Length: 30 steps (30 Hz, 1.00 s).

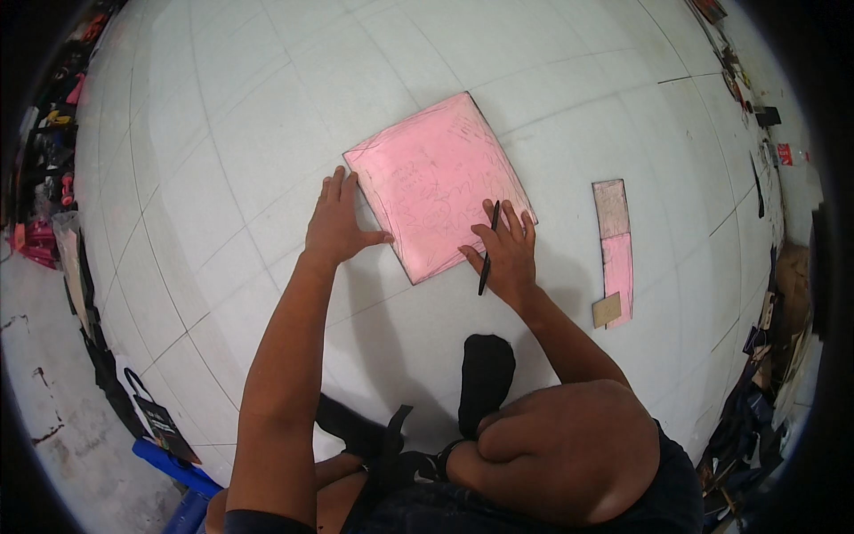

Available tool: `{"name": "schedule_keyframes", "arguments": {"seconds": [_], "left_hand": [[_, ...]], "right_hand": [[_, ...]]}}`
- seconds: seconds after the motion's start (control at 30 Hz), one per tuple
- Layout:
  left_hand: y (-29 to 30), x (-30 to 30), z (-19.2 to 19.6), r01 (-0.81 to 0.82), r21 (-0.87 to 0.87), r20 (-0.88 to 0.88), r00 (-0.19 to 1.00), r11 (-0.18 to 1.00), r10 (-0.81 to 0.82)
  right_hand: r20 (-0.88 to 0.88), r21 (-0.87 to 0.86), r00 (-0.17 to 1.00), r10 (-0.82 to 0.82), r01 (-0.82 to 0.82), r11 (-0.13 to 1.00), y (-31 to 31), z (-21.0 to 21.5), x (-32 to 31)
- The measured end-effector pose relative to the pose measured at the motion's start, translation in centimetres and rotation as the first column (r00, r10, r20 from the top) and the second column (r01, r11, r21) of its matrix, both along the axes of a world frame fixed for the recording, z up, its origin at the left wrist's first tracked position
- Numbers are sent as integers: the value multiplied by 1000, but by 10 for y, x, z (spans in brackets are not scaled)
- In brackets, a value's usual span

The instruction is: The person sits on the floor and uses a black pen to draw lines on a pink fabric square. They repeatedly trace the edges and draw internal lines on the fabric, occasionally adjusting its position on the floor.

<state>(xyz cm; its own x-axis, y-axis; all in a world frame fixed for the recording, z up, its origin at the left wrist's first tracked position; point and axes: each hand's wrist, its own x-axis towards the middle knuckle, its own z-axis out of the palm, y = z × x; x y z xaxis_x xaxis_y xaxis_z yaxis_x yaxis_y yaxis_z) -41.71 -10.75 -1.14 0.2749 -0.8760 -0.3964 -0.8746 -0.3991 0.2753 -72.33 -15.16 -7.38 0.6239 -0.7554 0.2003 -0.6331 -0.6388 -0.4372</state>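
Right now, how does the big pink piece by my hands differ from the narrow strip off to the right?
The big pink piece is broad and four-sided, while the narrow strip is long and slim. The big piece is mostly pink with scribbles, while the strip is part pink, part brownish. Your hands are at the big piece, but only a small tan piece overlaps the strip. Both lie on the floor.

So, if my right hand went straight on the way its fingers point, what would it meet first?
Your right hand would meet more of the pink square under its fingertips, then the white floor beyond. Whether the fingertips touch or hover is unclear.
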Motion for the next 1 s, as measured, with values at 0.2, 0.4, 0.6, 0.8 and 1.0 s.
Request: {"name": "schedule_keyframes", "arguments": {"seconds": [0.2,0.4,0.6,0.8,1.0], "left_hand": [[1,-1,-1,7,17,32,999,1000,-7],[-3,-1,-7,91,-37,27,996,995,-90],[-3,0,-3,72,21,-17,997,997,-72],[-6,-2,-1,46,35,-48,998,998,-45],[-1,2,-9,63,9,-39,997,998,-63]], "right_hand": [[-4,-3,1000,4,-4,1000,2,0,1],[-2,-20,1000,9,-9,1000,-1,-1,-3],[-7,5,1000,4,-3,1000,-1,3,-1],[21,-17,1000,-3,3,1000,-2,-2,-1],[8,-16,1000,0,0,1000,1,-2,1]]}}
